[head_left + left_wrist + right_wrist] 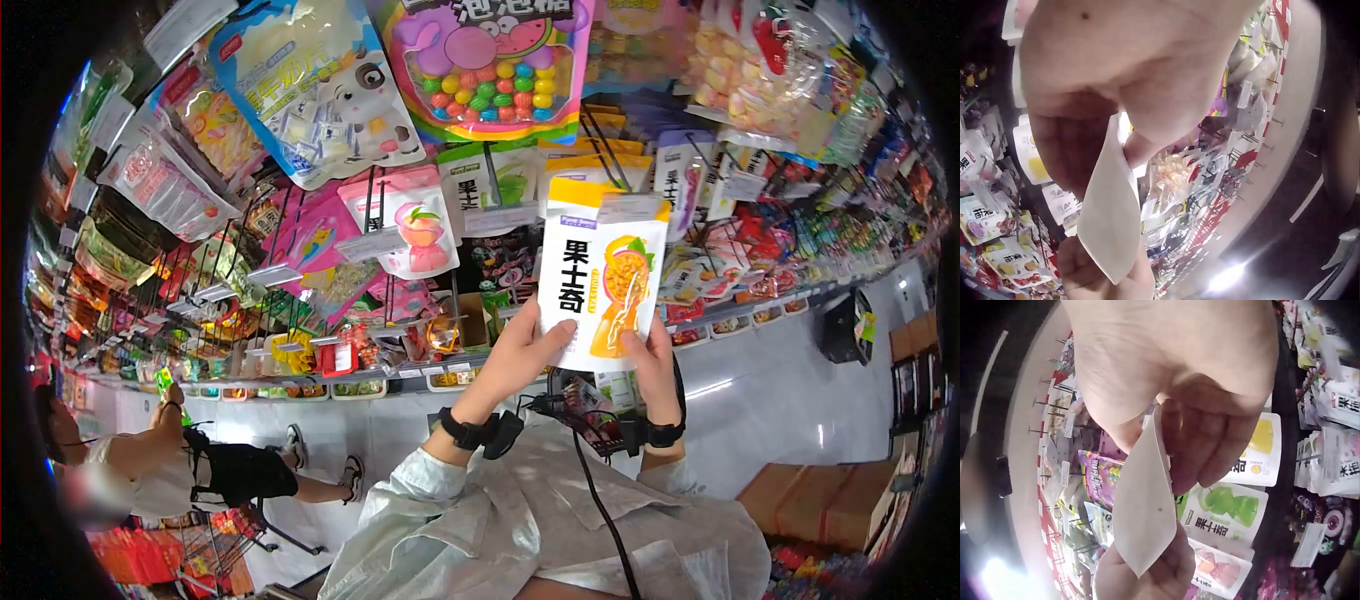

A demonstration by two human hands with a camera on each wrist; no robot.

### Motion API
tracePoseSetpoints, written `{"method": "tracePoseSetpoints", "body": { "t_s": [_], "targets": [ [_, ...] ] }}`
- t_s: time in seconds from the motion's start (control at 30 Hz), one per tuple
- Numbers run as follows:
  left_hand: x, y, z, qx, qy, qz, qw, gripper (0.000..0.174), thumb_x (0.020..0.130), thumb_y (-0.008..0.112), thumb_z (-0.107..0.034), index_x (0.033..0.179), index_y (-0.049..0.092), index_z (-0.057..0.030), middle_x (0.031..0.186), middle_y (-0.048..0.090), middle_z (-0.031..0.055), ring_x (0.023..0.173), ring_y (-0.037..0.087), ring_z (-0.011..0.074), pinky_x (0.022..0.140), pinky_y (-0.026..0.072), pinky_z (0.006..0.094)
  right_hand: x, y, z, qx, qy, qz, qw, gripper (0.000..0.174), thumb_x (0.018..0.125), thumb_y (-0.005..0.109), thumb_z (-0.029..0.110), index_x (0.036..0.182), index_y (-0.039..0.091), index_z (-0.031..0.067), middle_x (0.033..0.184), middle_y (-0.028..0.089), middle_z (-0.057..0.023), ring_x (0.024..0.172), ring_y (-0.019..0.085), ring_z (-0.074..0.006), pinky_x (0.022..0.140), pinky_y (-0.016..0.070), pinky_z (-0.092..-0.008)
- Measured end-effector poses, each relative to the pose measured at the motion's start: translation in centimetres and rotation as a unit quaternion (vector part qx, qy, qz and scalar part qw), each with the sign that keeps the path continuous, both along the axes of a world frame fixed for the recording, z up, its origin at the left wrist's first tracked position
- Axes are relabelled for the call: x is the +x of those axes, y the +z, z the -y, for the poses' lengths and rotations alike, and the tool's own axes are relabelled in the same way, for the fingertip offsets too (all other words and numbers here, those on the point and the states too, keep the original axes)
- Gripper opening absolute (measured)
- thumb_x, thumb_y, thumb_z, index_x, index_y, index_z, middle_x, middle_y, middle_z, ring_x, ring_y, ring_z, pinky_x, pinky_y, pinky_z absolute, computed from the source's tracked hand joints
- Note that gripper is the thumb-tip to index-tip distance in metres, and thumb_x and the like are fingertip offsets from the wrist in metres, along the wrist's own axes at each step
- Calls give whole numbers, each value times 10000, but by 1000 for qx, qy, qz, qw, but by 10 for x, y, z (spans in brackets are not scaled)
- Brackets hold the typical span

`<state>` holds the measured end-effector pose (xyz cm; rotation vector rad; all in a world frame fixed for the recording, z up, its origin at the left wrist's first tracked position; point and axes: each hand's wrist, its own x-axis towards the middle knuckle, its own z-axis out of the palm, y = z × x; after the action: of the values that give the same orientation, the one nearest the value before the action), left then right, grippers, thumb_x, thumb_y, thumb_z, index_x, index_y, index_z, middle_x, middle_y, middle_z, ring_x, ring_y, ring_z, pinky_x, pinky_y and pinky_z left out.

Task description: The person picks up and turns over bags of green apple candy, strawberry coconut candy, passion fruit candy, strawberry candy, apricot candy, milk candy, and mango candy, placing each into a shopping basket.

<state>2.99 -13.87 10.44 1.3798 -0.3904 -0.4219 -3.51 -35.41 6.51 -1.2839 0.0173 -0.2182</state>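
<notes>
A white and yellow candy pouch (585, 240) with black lettering and a yellow fruit picture is held upright before the shelves in the head view. My left hand (522, 352) grips its lower left edge, thumb across the front. At the lower right edge, my right hand (654, 368) pinches it between thumb and fingers. The left wrist view looks onto the pale bottom of the pouch (1110, 215), bulging between both hands. Seen from the right wrist, the same white bottom (1144, 503) sits under my right palm, and the fingers curl behind the pouch.
Hanging pouches crowd the rack ahead, including a pink peach pouch (410, 225), a rainbow gumball bag (490, 70) and a blue cow-print bag (320, 95). Metal hooks with price tags jut outward. Another person (190, 465) stands at left. Cardboard boxes (815, 500) lie at lower right.
</notes>
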Motion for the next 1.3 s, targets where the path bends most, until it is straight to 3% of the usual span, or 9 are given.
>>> {"method": "tracePoseSetpoints", "body": {
  "t_s": [0.17, 0.5, 0.53, 0.63, 0.9, 1.0, 1.1, 1.17, 1.3],
  "targets": [
    [-54, -3, -30, -8, -3, -29, 1000, 326, 1018, 616, -124, 1297, 519, 13, 1194, 648, 43, 1037, 590, 84, 901, 496, 266, -57, -10, -27, -38, -6, -8, 999, 446, 980, 643, 102, 1396, 518, 1, 1279, 627, -46, 1131, 580, -110, 985, 471, -283],
    [-193, -60, -64, -77, 30, -130, 988, 295, 1017, 593, -98, 1285, 522, 0, 1186, 654, 50, 1037, 589, 97, 904, 484, 271, -200, -7, -76, -120, -13, -69, 990, 408, 980, 656, 114, 1350, 542, -13, 1249, 639, -52, 1124, 585, -110, 971, 480, -284],
    [-203, -63, -66, -71, 12, -173, 982, 370, 1022, 588, -146, 1358, 507, -16, 1239, 655, 55, 1100, 614, 132, 938, 486, 281, -212, -3, -78, -124, -12, -75, 989, 393, 980, 649, 104, 1338, 543, -20, 1241, 644, -60, 1111, 593, -110, 960, 487, -282],
    [-230, -64, -60, -101, 48, -211, 971, 326, 994, 583, -102, 1297, 512, -5, 1189, 649, 51, 1047, 608, 119, 905, 491, 281, -242, 11, -88, -150, -29, -73, 986, 398, 980, 640, 85, 1345, 531, -29, 1243, 643, -70, 1104, 600, -111, 949, 497, -281],
    [-264, -68, -44, -186, 29, -293, 937, 389, 955, 476, -123, 1325, 501, -3, 1211, 640, 76, 1075, 624, 157, 929, 500, 286, -285, 33, -86, -167, -12, -88, 982, 470, 957, 655, 56, 1385, 486, -40, 1253, 641, -100, 1118, 619, -140, 954, 502, -293],
    [-267, -60, -24, -222, 26, -313, 923, 382, 933, 411, -99, 1287, 519, -2, 1175, 643, 85, 1055, 638, 179, 940, 509, 307, -302, 58, -77, -321, 22, -59, 945, 514, 919, 707, 82, 1378, 506, -32, 1248, 646, -130, 1139, 640, -191, 974, 497, -323],
    [-269, -60, 5, -218, -10, -334, 917, 334, 944, 409, -89, 1241, 547, -21, 1148, 648, 84, 1029, 647, 181, 928, 517, 303, -319, 69, -54, -318, 68, -8, 946, 548, 868, 757, 102, 1353, 535, -23, 1260, 645, -153, 1162, 647, -239, 999, 488, -351],
    [-279, -54, 25, -209, -61, -361, 907, 244, 1032, 486, -229, 1157, 579, -41, 923, 635, 38, 803, 639, 147, 711, 541, 304, -329, 75, -32, -325, 74, 20, 943, 521, 836, 780, 95, 1312, 588, 7, 1268, 650, -136, 1162, 639, -247, 1003, 485, -365],
    [-316, -43, 89, -357, -181, -416, 817, 415, 1011, 546, -436, 1127, 563, -38, 796, 552, 27, 642, 544, 133, 580, 442, 260, -360, 57, 30, -337, 8, 11, 941, 445, 842, 773, 85, 1259, 629, 26, 1260, 653, -114, 1172, 620, -237, 1016, 471, -366]
  ]
}}
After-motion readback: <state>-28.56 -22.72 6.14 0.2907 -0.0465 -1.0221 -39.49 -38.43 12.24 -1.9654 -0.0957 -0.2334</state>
